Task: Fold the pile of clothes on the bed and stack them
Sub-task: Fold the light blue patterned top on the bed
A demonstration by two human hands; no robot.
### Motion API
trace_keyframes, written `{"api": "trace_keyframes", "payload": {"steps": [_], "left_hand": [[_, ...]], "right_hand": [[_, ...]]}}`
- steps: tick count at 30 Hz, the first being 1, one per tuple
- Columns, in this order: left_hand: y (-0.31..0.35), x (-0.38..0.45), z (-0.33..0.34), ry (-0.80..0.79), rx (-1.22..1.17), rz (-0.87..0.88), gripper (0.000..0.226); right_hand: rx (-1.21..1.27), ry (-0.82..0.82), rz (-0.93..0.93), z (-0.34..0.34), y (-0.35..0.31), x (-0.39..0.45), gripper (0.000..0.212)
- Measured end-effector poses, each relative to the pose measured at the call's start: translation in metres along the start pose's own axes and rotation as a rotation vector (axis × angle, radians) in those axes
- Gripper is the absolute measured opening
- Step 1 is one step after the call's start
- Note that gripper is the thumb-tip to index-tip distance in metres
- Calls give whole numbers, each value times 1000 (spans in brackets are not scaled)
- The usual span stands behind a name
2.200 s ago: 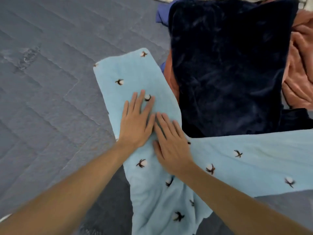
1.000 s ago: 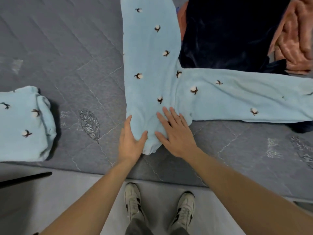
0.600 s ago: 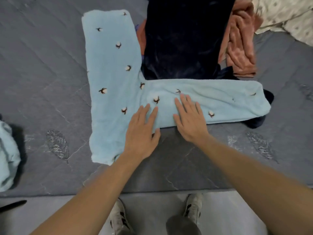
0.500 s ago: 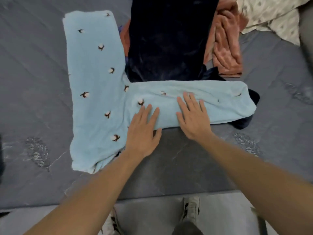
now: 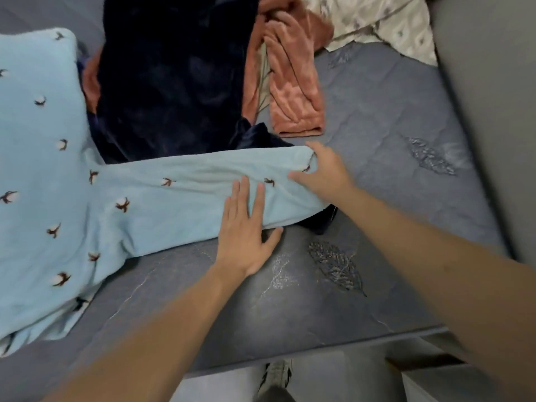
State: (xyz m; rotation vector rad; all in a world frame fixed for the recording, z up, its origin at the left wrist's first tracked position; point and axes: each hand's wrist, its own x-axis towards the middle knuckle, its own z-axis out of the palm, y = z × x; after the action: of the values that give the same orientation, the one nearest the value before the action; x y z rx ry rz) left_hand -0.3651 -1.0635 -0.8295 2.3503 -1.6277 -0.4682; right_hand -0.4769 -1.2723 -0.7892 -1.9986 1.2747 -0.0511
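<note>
Both legs of the light-blue cotton-print pajama pants [image 5: 179,195] lie flat on the grey quilted mattress [image 5: 391,117], one stretching rightward under my hands. My left hand [image 5: 246,227] presses it with straight, slightly spread fingers; my right hand [image 5: 324,172] curls around the cuff end. Just behind lie a navy velvet garment [image 5: 174,74] and a salmon fleece piece [image 5: 293,82].

Light blue garment [image 5: 43,175], brown-white cotton sprigs; navy velvet [image 5: 171,74] at 12 o'clock; salmon fleece [image 5: 293,91]; grey quilted bed [image 5: 391,117], leaf motifs.
</note>
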Motion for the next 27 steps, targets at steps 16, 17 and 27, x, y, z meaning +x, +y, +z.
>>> {"api": "trace_keyframes", "payload": {"steps": [16, 17, 27], "left_hand": [[43, 19, 18, 85, -48, 54, 63], [42, 17, 17, 93, -60, 44, 61], [31, -10, 2, 92, -139, -42, 57]], "right_hand": [[100, -231, -3, -32, -22, 43, 38], [98, -229, 6, -33, -25, 43, 40], [232, -333, 87, -38, -42, 37, 27]]}}
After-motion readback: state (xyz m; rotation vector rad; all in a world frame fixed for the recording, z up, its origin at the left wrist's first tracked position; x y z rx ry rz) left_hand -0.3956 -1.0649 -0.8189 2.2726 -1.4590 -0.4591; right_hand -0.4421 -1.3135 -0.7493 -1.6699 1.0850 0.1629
